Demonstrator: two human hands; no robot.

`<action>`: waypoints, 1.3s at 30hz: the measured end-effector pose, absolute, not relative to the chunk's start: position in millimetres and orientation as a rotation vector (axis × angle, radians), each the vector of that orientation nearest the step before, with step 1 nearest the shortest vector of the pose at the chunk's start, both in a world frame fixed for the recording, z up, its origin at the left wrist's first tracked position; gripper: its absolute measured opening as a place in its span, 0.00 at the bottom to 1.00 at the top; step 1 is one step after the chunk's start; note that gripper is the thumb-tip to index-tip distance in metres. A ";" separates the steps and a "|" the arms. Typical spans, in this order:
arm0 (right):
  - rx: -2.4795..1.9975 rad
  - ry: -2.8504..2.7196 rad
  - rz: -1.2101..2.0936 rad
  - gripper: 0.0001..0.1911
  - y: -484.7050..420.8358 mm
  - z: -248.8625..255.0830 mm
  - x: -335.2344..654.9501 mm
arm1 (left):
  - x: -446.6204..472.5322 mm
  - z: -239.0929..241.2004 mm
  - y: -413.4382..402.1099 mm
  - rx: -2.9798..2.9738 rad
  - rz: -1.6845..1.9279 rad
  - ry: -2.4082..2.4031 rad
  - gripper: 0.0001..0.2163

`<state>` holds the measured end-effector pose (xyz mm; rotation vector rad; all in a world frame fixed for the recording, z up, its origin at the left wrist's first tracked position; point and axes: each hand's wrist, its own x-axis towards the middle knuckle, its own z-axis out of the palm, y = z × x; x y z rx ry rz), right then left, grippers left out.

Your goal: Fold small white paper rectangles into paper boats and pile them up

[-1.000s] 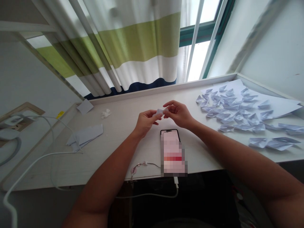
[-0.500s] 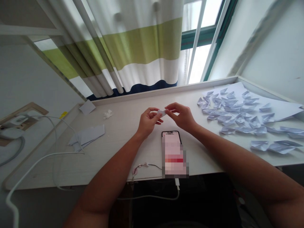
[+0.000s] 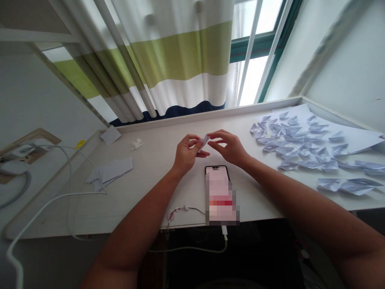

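Note:
A small piece of folded white paper (image 3: 203,143) is held up over the desk, slanting from lower left to upper right. My left hand (image 3: 187,153) pinches its lower end between thumb and fingers. My right hand (image 3: 230,147) has its fingertips at the upper right end of the paper, fingers bent round that edge; their exact contact is too small to make out. Just below both hands lies a phone (image 3: 217,182) with its screen partly blurred out.
Many folded paper pieces (image 3: 290,150) cover the desk's right side, beside large white sheets (image 3: 357,134). Paper slips (image 3: 112,173), a crumpled scrap (image 3: 136,144) and a square sheet (image 3: 110,135) lie left. A white cable (image 3: 54,200) crosses the left edge; a beaded strap (image 3: 177,210) trails from the phone.
The folded paper has turned from nearly level to a steep slant. My right thumb has drawn slightly away from it, while my left hand keeps its grip.

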<state>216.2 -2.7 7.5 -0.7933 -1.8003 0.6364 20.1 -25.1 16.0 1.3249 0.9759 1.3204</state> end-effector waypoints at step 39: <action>-0.815 -1.913 0.695 0.13 0.8 2.4 218.4 | 13.4 2.7 -18.3 1.794 1.638 0.955 0.09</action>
